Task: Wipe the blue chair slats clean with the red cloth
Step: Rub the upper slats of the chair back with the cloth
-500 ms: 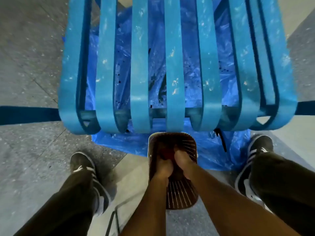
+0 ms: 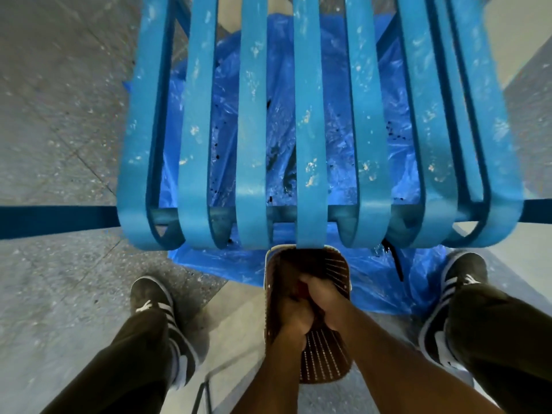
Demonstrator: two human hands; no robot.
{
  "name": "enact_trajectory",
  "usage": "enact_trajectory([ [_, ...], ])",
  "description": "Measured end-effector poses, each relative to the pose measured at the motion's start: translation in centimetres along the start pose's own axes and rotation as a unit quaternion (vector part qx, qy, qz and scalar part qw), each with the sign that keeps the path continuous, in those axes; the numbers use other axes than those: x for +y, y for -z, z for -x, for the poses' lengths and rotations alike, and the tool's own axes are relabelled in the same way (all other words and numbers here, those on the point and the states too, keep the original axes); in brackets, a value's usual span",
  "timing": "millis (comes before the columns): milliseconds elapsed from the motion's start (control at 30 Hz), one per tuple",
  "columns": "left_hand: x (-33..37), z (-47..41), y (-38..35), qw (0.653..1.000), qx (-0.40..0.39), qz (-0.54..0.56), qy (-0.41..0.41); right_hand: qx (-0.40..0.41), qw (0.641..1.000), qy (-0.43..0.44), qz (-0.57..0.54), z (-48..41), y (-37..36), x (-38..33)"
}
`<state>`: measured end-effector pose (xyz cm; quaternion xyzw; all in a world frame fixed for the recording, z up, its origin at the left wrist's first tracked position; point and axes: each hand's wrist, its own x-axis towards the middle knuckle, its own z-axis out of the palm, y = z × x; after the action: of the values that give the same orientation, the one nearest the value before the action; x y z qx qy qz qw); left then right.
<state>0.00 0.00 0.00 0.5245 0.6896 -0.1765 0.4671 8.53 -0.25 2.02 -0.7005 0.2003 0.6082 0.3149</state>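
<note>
The blue chair [image 2: 310,121] fills the upper view, its curved slats speckled with pale dirt. Just below its front edge stands a brown slotted basket [image 2: 325,354]. Both hands reach into it: my left hand [image 2: 291,316] and my right hand [image 2: 324,297] are closed together on the red cloth [image 2: 302,289], of which only a small dark red patch shows between the fingers.
A blue plastic sheet [image 2: 373,279] lies on the floor under the chair, with dark specks on it. My two black shoes [image 2: 155,300] with white stripes stand either side of the basket. A dark blue stripe [image 2: 56,219] crosses the grey floor.
Both hands have drawn closer together over the cloth in the basket, the right hand now folded over the left. The view has shifted slightly nearer the chair.
</note>
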Motion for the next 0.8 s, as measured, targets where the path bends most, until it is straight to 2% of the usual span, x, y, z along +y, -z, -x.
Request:
enact_trajectory([
  [33,-0.3,0.3,-0.1,0.998,-0.017,0.059,-0.015,-0.006,1.000,0.006,-0.009,0.7,-0.1,0.0],
  [67,0.2,1.5,0.4,0.986,-0.023,0.165,-0.009,-0.007,1.000,0.011,-0.015,1.8,-0.1,-0.2],
  [133,1.3,3.2,1.2,0.934,-0.018,0.355,0.033,0.000,0.999,0.035,-0.025,3.8,0.0,-0.6],
  [167,1.7,4.4,1.3,0.946,-0.011,0.325,-0.002,0.002,0.998,0.051,-0.029,5.0,0.2,-0.9],
  [200,2.0,5.9,2.3,0.970,-0.001,0.241,-0.029,0.006,0.998,0.063,-0.022,6.6,0.4,-1.2],
  [233,1.7,6.3,2.1,0.977,0.006,0.198,-0.075,0.015,0.997,0.077,-0.024,7.6,0.6,-1.3],
  [333,1.8,9.4,4.1,0.961,-0.040,0.266,-0.066,0.011,0.995,0.093,-0.032,11.2,1.5,-1.6],
  [467,2.8,15.5,9.0,0.950,0.009,0.307,-0.059,-0.005,0.992,0.123,-0.032,16.8,2.4,-1.5],
  [533,2.2,16.8,10.2,0.922,0.016,0.382,-0.058,-0.013,0.987,0.155,-0.047,19.8,2.5,-1.5],
  [633,2.4,20.9,13.4,0.874,-0.004,0.484,-0.039,-0.071,0.976,0.175,-0.107,23.2,2.1,-1.6],
  [800,2.3,28.2,18.4,0.751,-0.133,0.647,-0.018,-0.132,0.956,0.246,-0.094,29.3,0.7,-1.6],
])
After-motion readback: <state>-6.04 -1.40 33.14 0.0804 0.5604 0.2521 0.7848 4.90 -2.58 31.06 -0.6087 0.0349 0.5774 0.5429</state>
